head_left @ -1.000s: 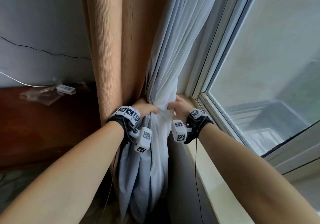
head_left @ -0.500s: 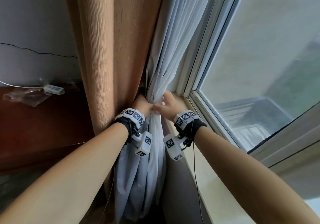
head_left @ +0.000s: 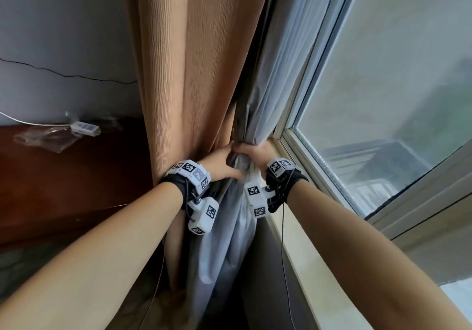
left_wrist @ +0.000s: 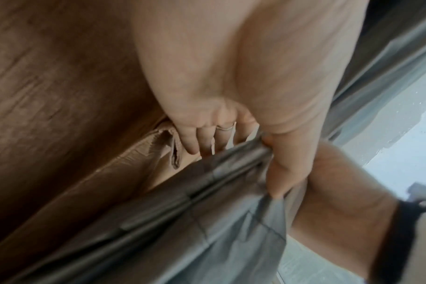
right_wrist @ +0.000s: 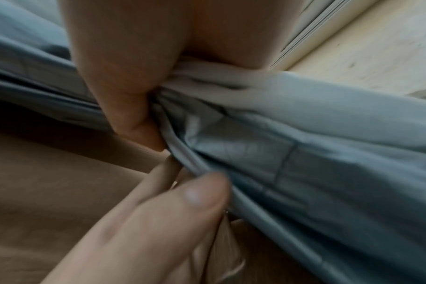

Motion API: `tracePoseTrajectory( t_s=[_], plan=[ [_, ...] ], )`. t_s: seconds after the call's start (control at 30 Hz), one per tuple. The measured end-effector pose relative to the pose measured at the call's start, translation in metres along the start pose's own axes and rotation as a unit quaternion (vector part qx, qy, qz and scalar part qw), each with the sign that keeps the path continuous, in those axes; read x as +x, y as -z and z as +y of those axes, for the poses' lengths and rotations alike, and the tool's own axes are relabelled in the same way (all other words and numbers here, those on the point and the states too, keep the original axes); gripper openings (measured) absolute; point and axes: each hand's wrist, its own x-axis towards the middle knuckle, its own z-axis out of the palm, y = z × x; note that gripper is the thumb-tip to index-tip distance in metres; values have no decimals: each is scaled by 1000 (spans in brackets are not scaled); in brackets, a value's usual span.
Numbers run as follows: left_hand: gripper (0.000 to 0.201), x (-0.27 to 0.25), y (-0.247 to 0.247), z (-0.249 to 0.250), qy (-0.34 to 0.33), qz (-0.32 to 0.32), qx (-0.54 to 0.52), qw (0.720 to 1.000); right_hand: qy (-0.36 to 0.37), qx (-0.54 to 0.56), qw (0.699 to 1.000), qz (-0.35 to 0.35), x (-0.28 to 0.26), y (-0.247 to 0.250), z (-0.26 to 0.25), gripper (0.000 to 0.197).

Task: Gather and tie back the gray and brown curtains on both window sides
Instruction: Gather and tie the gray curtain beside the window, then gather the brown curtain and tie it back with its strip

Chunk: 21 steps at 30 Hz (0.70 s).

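A ribbed brown curtain [head_left: 194, 74] hangs at the left, and a gray curtain [head_left: 278, 79] hangs beside it against the window frame. The gray cloth is bunched at sill height and falls loose below [head_left: 224, 240]. My left hand [head_left: 227, 166] grips the bunch from the left. In the left wrist view its fingers [left_wrist: 197, 142] reach between the brown curtain [left_wrist: 61, 96] and the gray folds [left_wrist: 207, 221], thumb in front. My right hand [head_left: 252, 153] clutches the same bunch from the right, its thumb [right_wrist: 119, 86] pressed into the gray cloth [right_wrist: 304, 153]. The two hands touch.
A pale windowsill [head_left: 309, 266] runs along the right under the window glass [head_left: 396, 100]. Dark wooden furniture [head_left: 63, 189] stands at the left, with a white adapter [head_left: 84, 128] and a plastic bag on top. A thin cable crosses the wall.
My hands have closed in on each other until they meet, squeezing the gray curtain into a tighter bunch. Both now sit slightly higher on the cloth.
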Motion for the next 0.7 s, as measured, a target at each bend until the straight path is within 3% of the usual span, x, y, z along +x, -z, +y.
tracePoseTrajectory(
  t_s=[0.07,0.2,0.27,0.33,0.37,0.43,0.5,0.57,0.7],
  plan=[
    [70,-9,4,-5,-1,10,-26,1000,-21,17,999,33,-5,4,2,28],
    [3,-34,13,-9,50,188,-48,980,-14,-20,998,57,-4,11,10,43],
    [26,-48,17,-6,77,294,25,952,-15,-27,998,47,-7,13,13,51],
    [37,-56,18,-2,123,380,78,914,-19,-39,999,32,-9,15,16,54],
    [41,-58,17,0,141,394,85,905,-20,-46,999,16,-16,17,13,51],
    [45,-56,9,4,144,367,95,914,-27,-55,998,-12,-33,19,6,38],
    [31,-50,0,8,128,335,112,927,-29,-43,998,-34,-46,24,4,18],
    [22,-48,-8,14,133,336,90,928,-22,-38,998,-39,-51,33,8,19],
    [27,-61,-17,19,134,333,14,933,-4,-57,998,21,-52,52,17,20]
  ],
)
